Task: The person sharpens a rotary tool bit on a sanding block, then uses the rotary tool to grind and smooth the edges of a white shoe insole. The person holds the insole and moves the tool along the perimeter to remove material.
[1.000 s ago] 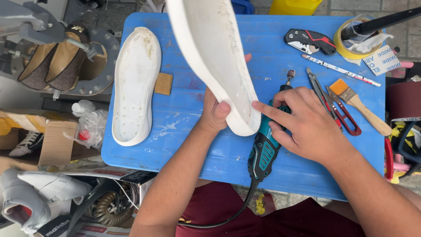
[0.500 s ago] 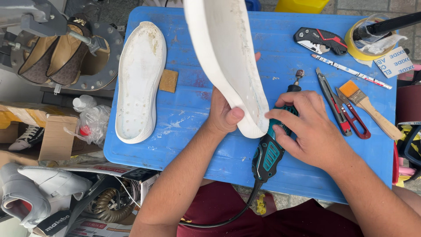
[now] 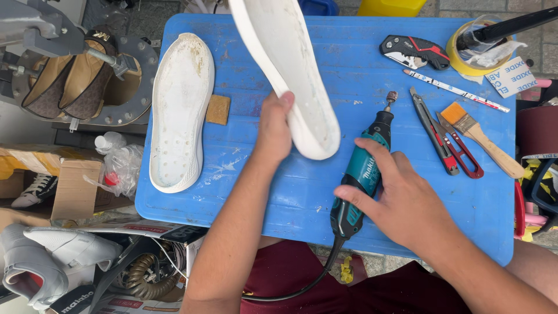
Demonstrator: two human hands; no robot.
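Head view, right hand (image 3: 407,203) now gripping rotary tool (image 3: 360,177); left hand (image 3: 273,131) still holding sole (image 3: 290,70)

We count two white shoe soles (image 3: 288,70) (image 3: 180,110) | one teal rotary tool (image 3: 360,174) | one paintbrush (image 3: 479,136) | one folding utility knife (image 3: 415,52) | one tape roll (image 3: 465,58) | one red-handled snips (image 3: 459,152)

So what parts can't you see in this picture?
- The far end of the white shoe sole held up by the left hand: cut off by the top edge of the head view.
- The rotary tool's middle: covered by the fingers of the right hand.
- The end of the tool's black cord: hidden below the blue table.
- The black handle in the tape roll: cut off at the right edge.
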